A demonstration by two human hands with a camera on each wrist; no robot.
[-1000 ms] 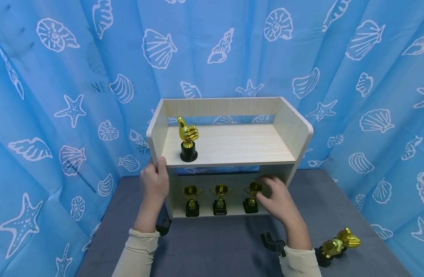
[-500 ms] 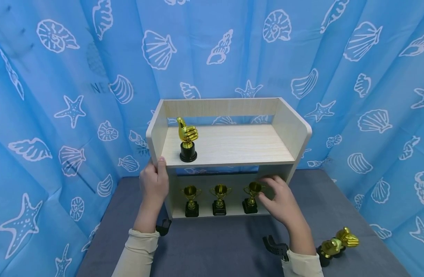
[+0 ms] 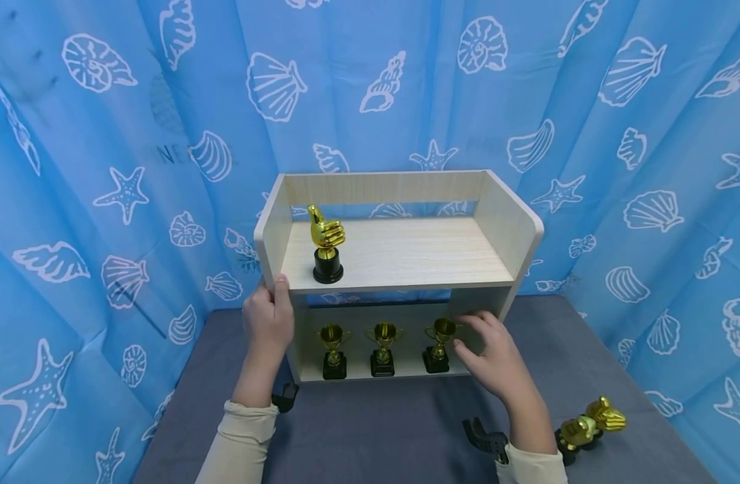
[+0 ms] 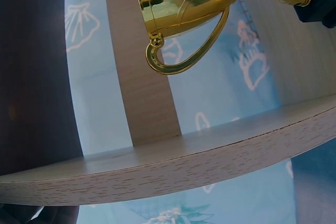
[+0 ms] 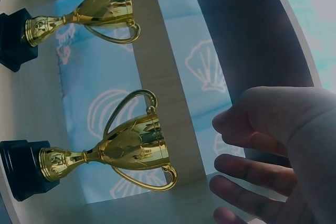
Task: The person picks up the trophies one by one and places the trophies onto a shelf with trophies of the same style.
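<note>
My left hand (image 3: 270,319) grips the left side panel of a two-tier pale wooden shelf (image 3: 418,252), thumb at the front edge. Three gold trophy cups on black bases stand in a row on the lower tier: a left cup (image 3: 333,349), a middle cup (image 3: 383,348) and a right cup (image 3: 441,344). Beside the right cup is my right hand (image 3: 493,356), fingers loosely bent and holding nothing. In the right wrist view a gap shows between the fingertips (image 5: 226,163) and that upright cup (image 5: 136,142). The left wrist view shows the left cup (image 4: 191,1) inside the shelf.
A gold thumbs-up trophy (image 3: 327,249) stands at the left of the upper tier. More gold trophies with black bases (image 3: 590,427) are on the grey tabletop (image 3: 394,437) at the front right. A blue shell-print curtain (image 3: 357,87) hangs behind the shelf.
My right hand has drawn slightly away from the right cup, toward the right, and its fingers have spread a little. The left hand and the trophies have stayed in place.
</note>
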